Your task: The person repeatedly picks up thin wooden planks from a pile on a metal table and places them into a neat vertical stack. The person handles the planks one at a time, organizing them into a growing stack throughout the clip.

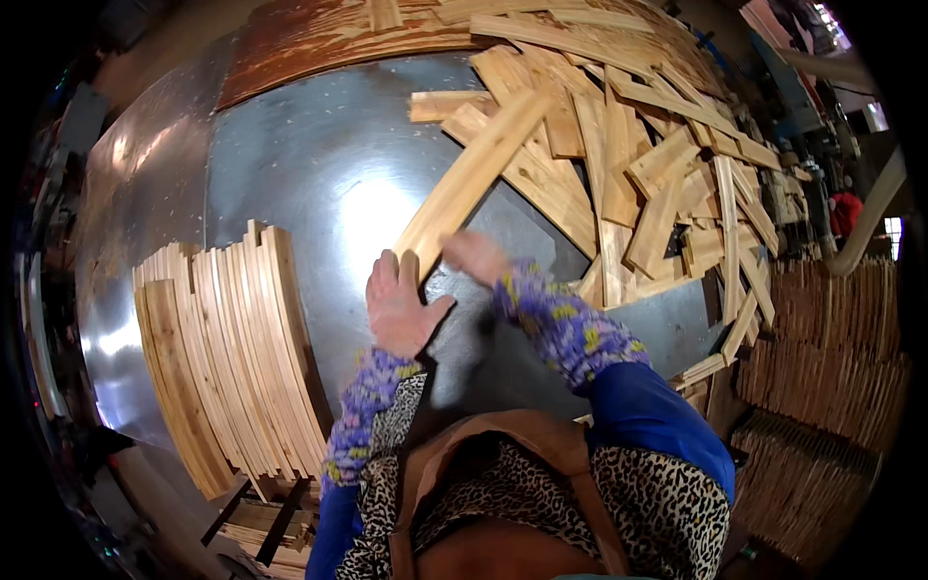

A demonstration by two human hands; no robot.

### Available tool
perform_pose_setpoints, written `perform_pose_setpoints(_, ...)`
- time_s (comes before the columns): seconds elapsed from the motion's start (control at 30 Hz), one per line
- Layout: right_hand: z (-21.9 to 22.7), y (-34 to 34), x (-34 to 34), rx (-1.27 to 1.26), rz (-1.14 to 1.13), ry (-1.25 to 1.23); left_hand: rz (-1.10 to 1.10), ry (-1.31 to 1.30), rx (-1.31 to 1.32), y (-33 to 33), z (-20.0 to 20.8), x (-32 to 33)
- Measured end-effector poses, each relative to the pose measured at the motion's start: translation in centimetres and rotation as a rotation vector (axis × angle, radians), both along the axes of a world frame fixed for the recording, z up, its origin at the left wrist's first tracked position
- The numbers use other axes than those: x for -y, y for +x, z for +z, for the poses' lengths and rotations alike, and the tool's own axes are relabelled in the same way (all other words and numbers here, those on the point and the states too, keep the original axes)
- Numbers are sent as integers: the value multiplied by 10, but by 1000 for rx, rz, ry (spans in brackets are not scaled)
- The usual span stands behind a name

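A long pale wooden board (480, 174) slants across the metal tabletop, its far end over a loose heap of boards (619, 164). At its near end, the outstretched fingers of my left hand (399, 307) rest against the wood, thumb spread apart. My right hand (476, 257) is close beside the board's right edge near that same end. Motion smears its fingers, so I cannot tell whether they touch the board. Left of my hands, a row of narrow boards (242, 348) stands side by side on edge.
Bare metal tabletop (290, 164) shows between the row and the heap. A reddish-brown wooden panel (319, 43) with more boards lies along the far side. Tall stacks of thin wood pieces (822, 348) stand at the right. Dark bars (282, 522) jut out below the row.
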State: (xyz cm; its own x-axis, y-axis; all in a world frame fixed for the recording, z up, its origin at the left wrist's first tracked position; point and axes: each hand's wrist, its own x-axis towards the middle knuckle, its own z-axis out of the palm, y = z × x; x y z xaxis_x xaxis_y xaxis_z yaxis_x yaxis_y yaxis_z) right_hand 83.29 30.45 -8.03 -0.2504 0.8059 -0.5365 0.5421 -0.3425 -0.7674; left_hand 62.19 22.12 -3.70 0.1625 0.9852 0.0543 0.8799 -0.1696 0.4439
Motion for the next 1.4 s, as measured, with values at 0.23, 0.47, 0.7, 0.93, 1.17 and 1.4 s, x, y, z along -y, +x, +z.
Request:
perform_pose_setpoints(0.23,-39,184,14,981,-147,798,76,-300,-81,1,-41,10)
perform_pose_setpoints(0.47,52,101,56,753,38,241,335,-350,430,-34,-35,97)
perform_pose_setpoints(0.7,13,-49,127,-171,-84,-48,56,-372,657,7,-11,116)
perform_pose_setpoints(0.93,38,33,29,522,-22,400,721,-569,749,20,-58,145)
perform_pose_setpoints(1.17,5,165,-67,908,-174,365,930,-400,1470,-14,-97,134)
perform_pose_setpoints(1.4,17,34,51,-375,-169,-212,934,-702,1800,-44,-36,112)
